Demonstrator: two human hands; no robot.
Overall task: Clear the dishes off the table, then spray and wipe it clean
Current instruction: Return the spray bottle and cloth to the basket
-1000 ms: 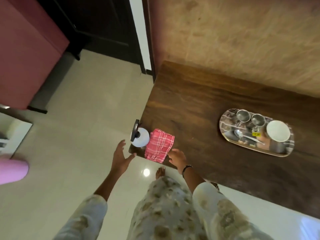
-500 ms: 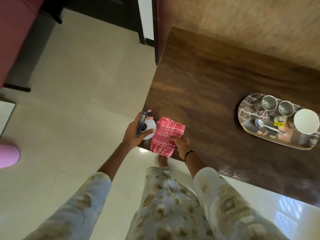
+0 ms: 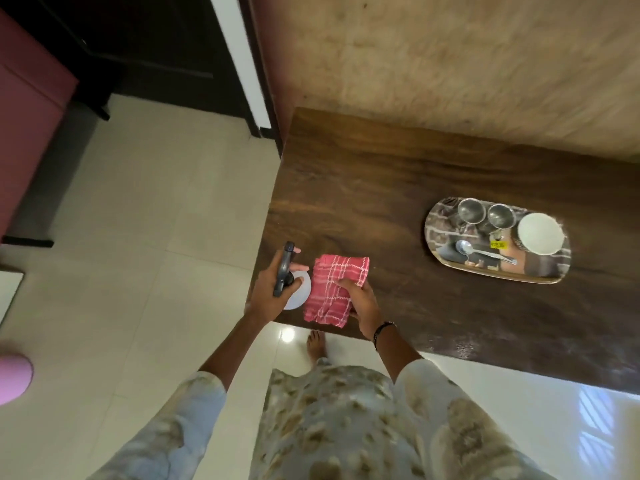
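At the near left corner of the dark wooden table: left hand wrapped round a white spray bottle, fingers curled about its neck, one finger out along the black trigger head. Just beside the bottle, to its right and touching it, a red checked cloth, folded, lying flat near the table edge. Right hand on the cloth's near right part, fingers bent over it and pinching the fabric, a dark band round the wrist.

Well apart, far over on the right side of the table, a shiny oval tray. On it, two small steel cups side by side at the back, a white bowl to their right, and a spoon lying at the front. Dishes not yet off the table. Between cloth and tray, only bare brown wood.

Behind the table, a pale brown wall. To the left, cream floor tiles, a dark doorway and a dark red cabinet. Below, a bare foot on the floor by the table edge and flowery pale sleeves. Something pink and round at the far left edge, too blurred to name.
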